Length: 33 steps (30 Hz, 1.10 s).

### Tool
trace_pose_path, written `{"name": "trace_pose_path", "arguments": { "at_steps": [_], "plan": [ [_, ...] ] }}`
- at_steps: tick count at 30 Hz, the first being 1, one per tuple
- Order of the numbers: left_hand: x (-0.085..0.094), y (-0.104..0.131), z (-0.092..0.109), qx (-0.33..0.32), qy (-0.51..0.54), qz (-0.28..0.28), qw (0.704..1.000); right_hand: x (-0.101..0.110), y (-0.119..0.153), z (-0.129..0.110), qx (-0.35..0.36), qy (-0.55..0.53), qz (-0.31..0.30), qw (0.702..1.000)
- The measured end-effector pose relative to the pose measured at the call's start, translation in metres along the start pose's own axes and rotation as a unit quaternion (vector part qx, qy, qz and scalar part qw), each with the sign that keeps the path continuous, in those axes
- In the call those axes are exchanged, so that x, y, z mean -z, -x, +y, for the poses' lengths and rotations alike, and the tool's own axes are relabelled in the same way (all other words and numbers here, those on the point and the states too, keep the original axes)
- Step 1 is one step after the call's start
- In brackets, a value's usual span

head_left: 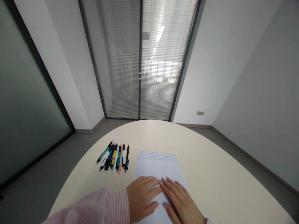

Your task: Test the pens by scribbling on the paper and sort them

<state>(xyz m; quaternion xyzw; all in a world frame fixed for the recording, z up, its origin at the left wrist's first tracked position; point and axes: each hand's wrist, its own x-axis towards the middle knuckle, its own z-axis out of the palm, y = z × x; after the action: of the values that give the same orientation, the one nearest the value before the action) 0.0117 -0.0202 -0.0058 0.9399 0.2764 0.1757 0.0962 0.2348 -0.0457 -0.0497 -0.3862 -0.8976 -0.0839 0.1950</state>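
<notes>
At the far left, beyond the table (221, 180), stands a frosted glass panel (28, 102) in a dark frame. On the left side of the pale, rounded tabletop, a group of pens (114, 157) lies side by side, mostly running near to far, with black, green, white, blue, yellow and pink among them; the leftmost, green and black, slants most. Past the table's far edge is a glazed partition (116, 62) with blinds. Nearer, the left hand (141, 198), in a pink-striped sleeve (118, 207), lies palm down on the paper, fingers loosely spread. The white sheet of paper (156, 168) is right of the pens, lines of text across its far end, its near part partly covered. From the right, the right hand (181, 200) also rests flat on it, fingers extended close together, thumb apart; whether the two hands' fingertips touch, I cannot tell. Farther right, a small plate (200, 113) sits low on the far wall (224, 62).
</notes>
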Motion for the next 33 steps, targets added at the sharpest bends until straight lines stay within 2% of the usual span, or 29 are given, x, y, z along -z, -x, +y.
{"name": "trace_pose_path", "arguments": {
  "at_steps": [17,21,23,26,28,31,33],
  "plan": [
    [0.002,0.001,0.003,0.004,0.001,0.003,1.000,-0.001,0.000,0.000,0.007,0.005,0.030,1.000],
    [0.005,0.002,0.004,-0.009,-0.006,0.020,1.000,0.011,-0.007,0.000,0.016,-0.014,0.031,0.999],
    [0.006,0.002,0.004,-0.017,-0.016,0.022,0.999,0.027,-0.020,-0.003,0.003,-0.042,0.010,0.999],
    [0.006,0.001,0.002,-0.025,-0.039,0.018,0.999,0.053,-0.054,-0.014,-0.078,-0.105,-0.046,0.990],
    [0.002,0.001,-0.001,-0.020,-0.057,0.016,0.998,0.062,-0.082,-0.024,-0.118,-0.131,-0.063,0.982],
    [-0.014,0.003,-0.007,-0.005,-0.080,0.021,0.997,0.056,-0.124,-0.040,-0.182,-0.166,-0.099,0.964],
    [-0.030,0.006,-0.011,0.014,-0.087,0.025,0.996,0.044,-0.148,-0.050,-0.182,-0.177,-0.109,0.961]
  ]
}}
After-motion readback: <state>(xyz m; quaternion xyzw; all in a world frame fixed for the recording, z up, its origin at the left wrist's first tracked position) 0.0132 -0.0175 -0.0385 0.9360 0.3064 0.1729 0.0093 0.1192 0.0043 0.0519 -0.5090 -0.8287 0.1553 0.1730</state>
